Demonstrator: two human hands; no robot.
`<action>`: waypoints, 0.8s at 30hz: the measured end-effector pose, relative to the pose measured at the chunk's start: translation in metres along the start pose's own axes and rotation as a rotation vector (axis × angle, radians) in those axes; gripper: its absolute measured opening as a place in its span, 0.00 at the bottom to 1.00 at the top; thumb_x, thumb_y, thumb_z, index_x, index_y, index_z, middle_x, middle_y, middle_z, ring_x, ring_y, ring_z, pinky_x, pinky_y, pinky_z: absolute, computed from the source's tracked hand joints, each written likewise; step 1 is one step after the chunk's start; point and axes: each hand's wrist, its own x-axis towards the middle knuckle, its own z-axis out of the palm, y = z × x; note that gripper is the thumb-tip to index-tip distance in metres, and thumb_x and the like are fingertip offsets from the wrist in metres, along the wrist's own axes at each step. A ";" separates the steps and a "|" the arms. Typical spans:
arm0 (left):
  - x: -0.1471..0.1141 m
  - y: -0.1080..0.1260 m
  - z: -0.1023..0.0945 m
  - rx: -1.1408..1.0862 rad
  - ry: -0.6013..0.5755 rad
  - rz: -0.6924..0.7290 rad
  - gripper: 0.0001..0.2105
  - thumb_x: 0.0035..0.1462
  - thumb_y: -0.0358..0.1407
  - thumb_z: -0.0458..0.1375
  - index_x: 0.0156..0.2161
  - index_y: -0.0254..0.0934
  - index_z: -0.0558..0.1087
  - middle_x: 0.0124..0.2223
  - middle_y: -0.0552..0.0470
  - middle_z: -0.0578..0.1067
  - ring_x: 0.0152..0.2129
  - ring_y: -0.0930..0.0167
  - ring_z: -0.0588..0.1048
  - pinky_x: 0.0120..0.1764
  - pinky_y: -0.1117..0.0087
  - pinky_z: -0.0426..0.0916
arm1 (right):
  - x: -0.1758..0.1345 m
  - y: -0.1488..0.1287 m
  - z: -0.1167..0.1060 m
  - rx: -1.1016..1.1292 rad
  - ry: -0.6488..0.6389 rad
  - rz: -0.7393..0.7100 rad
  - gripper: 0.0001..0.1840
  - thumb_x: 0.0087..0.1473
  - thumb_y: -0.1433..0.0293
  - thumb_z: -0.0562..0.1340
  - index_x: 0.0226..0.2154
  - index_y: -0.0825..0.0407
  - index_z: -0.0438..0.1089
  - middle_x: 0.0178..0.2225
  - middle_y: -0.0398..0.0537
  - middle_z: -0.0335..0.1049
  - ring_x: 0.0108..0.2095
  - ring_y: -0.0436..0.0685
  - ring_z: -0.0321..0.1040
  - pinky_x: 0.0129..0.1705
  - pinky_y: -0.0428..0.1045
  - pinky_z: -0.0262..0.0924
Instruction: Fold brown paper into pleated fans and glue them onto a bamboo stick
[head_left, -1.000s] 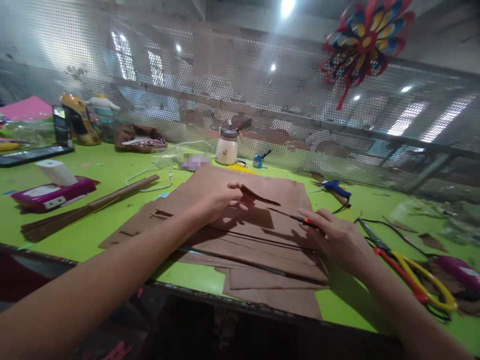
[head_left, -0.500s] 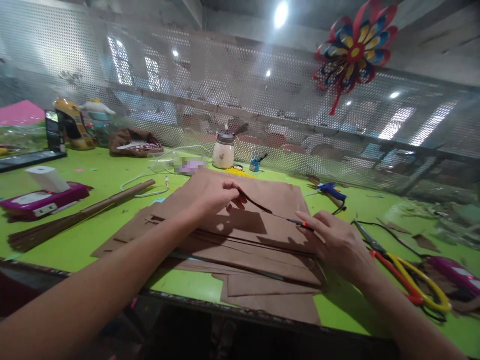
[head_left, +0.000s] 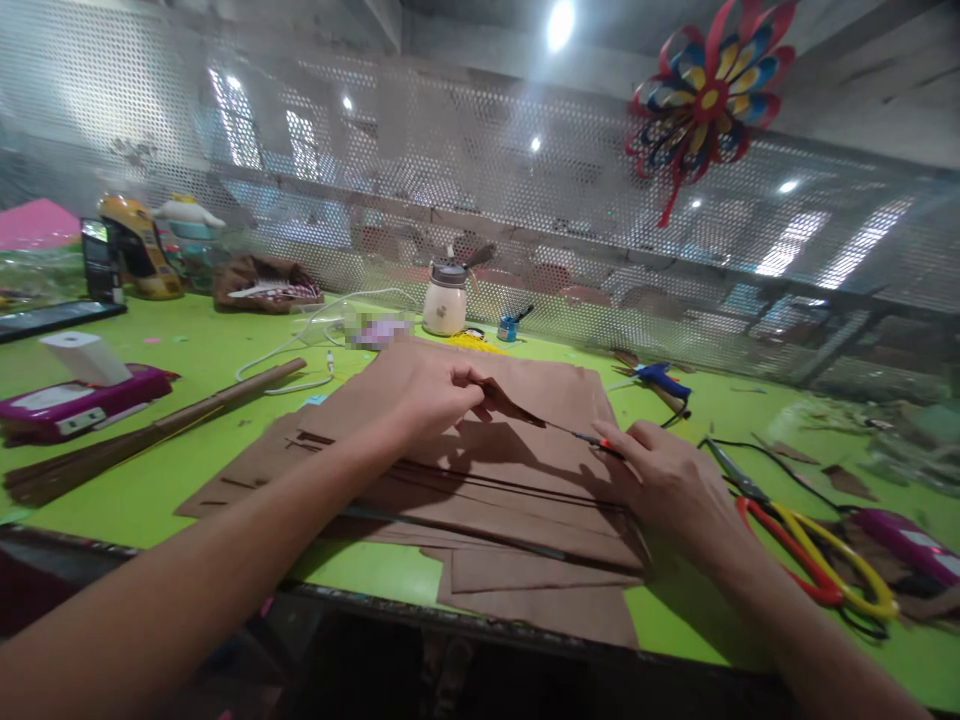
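My left hand (head_left: 450, 400) pinches a small brown paper piece (head_left: 511, 402) between thumb and fingers, above the stacked sheets. In my right hand (head_left: 667, 475) is a slim tool with a thin metal blade and a black-and-orange handle (head_left: 604, 443). Its kind is not clear, since my fingers cover most of the handle. The blade points left, and its tip meets the right end of the paper piece. Beneath both hands lies a stack of brown paper sheets (head_left: 540, 385), some with slits along the left side.
Large scissors (head_left: 814, 560) with red and yellow handles lie at right, near a blue glue gun (head_left: 660, 380). At left are a brown paper roll (head_left: 225, 403) and a purple device (head_left: 90, 400). A white bottle (head_left: 444, 303) stands behind the stack; a pinwheel-like flower (head_left: 711, 98) hangs above.
My left hand has turned slightly, so more of the paper piece's face shows. The right hand and its tool have barely moved; the whole view has shifted a little.
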 end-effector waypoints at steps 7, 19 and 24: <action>0.001 0.019 -0.002 0.219 -0.061 0.227 0.07 0.46 0.27 0.55 0.29 0.35 0.76 0.25 0.53 0.76 0.20 0.77 0.70 0.19 0.80 0.57 | 0.003 -0.004 -0.002 0.025 -0.055 0.038 0.16 0.57 0.64 0.52 0.46 0.51 0.66 0.29 0.50 0.67 0.27 0.53 0.63 0.25 0.46 0.49; 0.056 0.086 0.014 0.557 -0.132 0.193 0.02 0.36 0.27 0.63 0.19 0.31 0.74 0.13 0.56 0.63 0.18 0.76 0.61 0.21 0.76 0.48 | 0.008 0.005 -0.016 0.475 -0.249 0.086 0.16 0.56 0.62 0.50 0.36 0.52 0.70 0.28 0.48 0.72 0.27 0.54 0.66 0.28 0.46 0.55; 0.073 0.062 0.028 0.594 -0.236 0.200 0.04 0.33 0.28 0.63 0.15 0.34 0.73 0.12 0.57 0.64 0.16 0.76 0.60 0.21 0.75 0.49 | 0.010 0.018 -0.016 0.573 -0.447 0.045 0.18 0.55 0.61 0.51 0.28 0.53 0.72 0.22 0.45 0.71 0.22 0.51 0.63 0.25 0.44 0.51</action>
